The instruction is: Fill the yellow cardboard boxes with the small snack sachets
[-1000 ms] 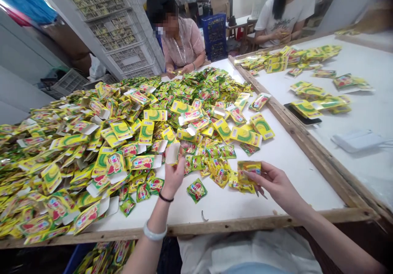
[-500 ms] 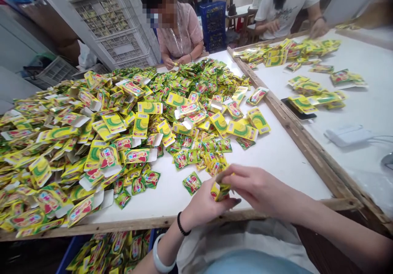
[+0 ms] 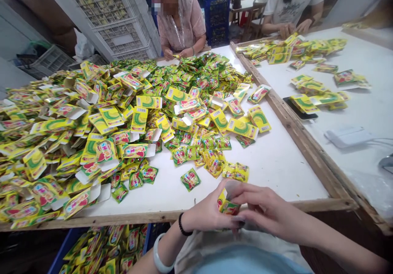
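My left hand is wrapped round a small yellow and green carton close to my body, at the table's front edge. Fingers of my right hand press on the carton's upper end, where a pale flap shows. Whether a packet is inside the carton is hidden by my fingers. Just beyond my hands lie yellow packets and one green candy packet. A heap of yellow-green cartons, many with end flaps open, covers the table's left side. Loose green packets are piled behind.
A wooden rail divides the white tabletop. Beyond it are flat cartons, a dark phone and a white device. Below the front edge stands a blue crate of cartons. Two people work opposite, near stacked white crates.
My hands have drawn the carton down and closer to my body, uncovering yellow packets on the table. The person at the far right has brought both hands together over some cartons.
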A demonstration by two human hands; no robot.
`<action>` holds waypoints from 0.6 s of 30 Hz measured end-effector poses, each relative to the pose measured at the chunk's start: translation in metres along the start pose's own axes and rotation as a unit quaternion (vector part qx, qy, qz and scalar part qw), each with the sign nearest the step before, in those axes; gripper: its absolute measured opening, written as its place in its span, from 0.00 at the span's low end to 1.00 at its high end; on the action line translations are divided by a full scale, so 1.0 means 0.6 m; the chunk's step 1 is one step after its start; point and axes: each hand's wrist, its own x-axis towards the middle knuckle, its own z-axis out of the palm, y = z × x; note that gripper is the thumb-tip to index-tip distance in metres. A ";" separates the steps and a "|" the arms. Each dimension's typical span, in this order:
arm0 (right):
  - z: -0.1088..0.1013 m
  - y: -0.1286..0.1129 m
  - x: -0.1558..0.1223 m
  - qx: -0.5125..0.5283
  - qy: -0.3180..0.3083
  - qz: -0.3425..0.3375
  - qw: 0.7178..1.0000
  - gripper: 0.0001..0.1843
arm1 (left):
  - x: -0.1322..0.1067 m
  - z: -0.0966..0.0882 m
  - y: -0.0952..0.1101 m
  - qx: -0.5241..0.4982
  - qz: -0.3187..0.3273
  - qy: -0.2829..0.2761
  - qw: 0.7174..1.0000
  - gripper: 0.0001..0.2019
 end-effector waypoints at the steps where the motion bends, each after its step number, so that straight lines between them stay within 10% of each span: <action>1: 0.002 -0.003 0.000 0.000 -0.015 0.006 1.000 0.09 | 0.001 0.003 0.000 0.006 -0.005 -0.004 1.000 0.39; 4: -0.024 0.005 -0.003 -0.043 0.042 0.003 0.998 0.10 | 0.000 -0.003 0.011 0.058 -0.002 0.020 0.998 0.50; 6: -0.076 0.027 -0.007 -0.145 0.191 0.014 0.971 0.08 | -0.006 -0.024 0.019 0.159 0.021 0.108 0.981 0.46; 9: -0.168 0.068 -0.005 -0.398 0.450 0.076 0.796 0.10 | -0.026 -0.074 0.010 0.367 0.023 0.264 0.892 0.24; 11: -0.200 0.093 0.012 -0.465 0.468 0.110 0.744 0.17 | -0.042 -0.105 -0.012 0.467 -0.030 0.318 0.824 0.19; 14: -0.175 0.128 0.064 -0.416 0.341 0.158 0.828 0.16 | -0.059 -0.129 -0.044 0.519 -0.116 0.337 0.777 0.21; 18: -0.093 0.173 0.148 -0.344 0.207 0.225 0.888 0.17 | -0.059 -0.126 -0.053 0.457 -0.126 0.322 0.819 0.12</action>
